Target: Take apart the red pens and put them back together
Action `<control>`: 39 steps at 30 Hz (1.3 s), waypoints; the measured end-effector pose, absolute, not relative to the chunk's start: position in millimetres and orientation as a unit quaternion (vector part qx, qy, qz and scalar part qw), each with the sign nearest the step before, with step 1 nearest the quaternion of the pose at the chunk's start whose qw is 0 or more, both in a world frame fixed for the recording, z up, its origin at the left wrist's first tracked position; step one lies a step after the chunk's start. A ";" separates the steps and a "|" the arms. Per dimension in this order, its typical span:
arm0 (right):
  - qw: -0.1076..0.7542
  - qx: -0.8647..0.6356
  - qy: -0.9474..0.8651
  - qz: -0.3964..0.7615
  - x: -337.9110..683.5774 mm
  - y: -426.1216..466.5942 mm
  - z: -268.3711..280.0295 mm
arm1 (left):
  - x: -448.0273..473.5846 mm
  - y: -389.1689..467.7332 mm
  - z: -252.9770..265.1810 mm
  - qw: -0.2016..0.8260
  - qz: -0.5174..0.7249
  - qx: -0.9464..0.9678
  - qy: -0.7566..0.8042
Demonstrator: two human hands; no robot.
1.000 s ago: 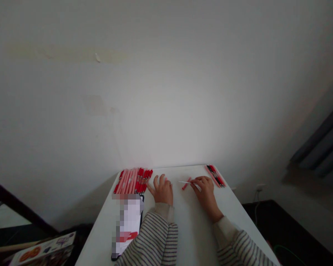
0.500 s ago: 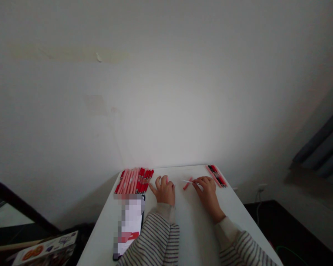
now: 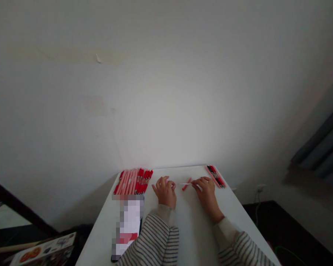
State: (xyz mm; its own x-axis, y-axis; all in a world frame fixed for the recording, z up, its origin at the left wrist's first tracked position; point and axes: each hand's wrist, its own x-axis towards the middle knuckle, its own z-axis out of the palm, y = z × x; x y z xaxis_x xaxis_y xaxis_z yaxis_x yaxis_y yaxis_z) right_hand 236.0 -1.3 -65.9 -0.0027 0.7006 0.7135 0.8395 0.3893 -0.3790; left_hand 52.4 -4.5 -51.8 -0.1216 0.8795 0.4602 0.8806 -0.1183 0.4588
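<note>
My right hand pinches a thin whitish stick that looks like a pen refill, its free end pointing left. Beneath the stick, a short pink pen barrel lies slanted on the table. Left of it, my left hand is closed with bent fingers around a small pink pen part, mostly covered by the fingers. A gap separates the refill's tip from the left hand. Red and pink pens lie side by side at the far left of the table.
Several red, pink and black pens lie at the far right corner. A phone, its screen partly blurred, rests by my left forearm. The white table meets the wall behind. A printed box stands lower left.
My left hand has drawn its fingers closer together and turned slightly right. The refill in my right hand now lies more level, a little further left.
</note>
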 end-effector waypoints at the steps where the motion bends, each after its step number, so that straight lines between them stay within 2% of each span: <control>1: 0.446 -0.547 -0.704 -0.079 236.1 -1.2 -66.0 | 52.1 -4.6 -51.3 0.004 -0.350 -0.662 -0.663; 18: 0.420 -0.551 -0.719 -0.056 231.0 -7.1 -57.4 | 54.5 -8.8 -45.7 -0.013 -0.351 -0.672 -0.652; 39: 0.447 -0.540 -0.712 -0.031 231.5 -3.8 -63.0 | 47.5 -4.4 -48.4 -0.010 -0.374 -0.703 -0.605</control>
State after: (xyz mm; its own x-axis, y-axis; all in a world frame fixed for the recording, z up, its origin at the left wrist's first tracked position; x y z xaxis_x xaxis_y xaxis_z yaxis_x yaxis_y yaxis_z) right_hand 231.5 -3.8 -63.0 -0.0161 0.7418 0.6705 0.7968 0.4146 -0.4396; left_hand 47.5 -4.4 -48.4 -0.0113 0.8577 0.5140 0.8423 -0.2689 0.4672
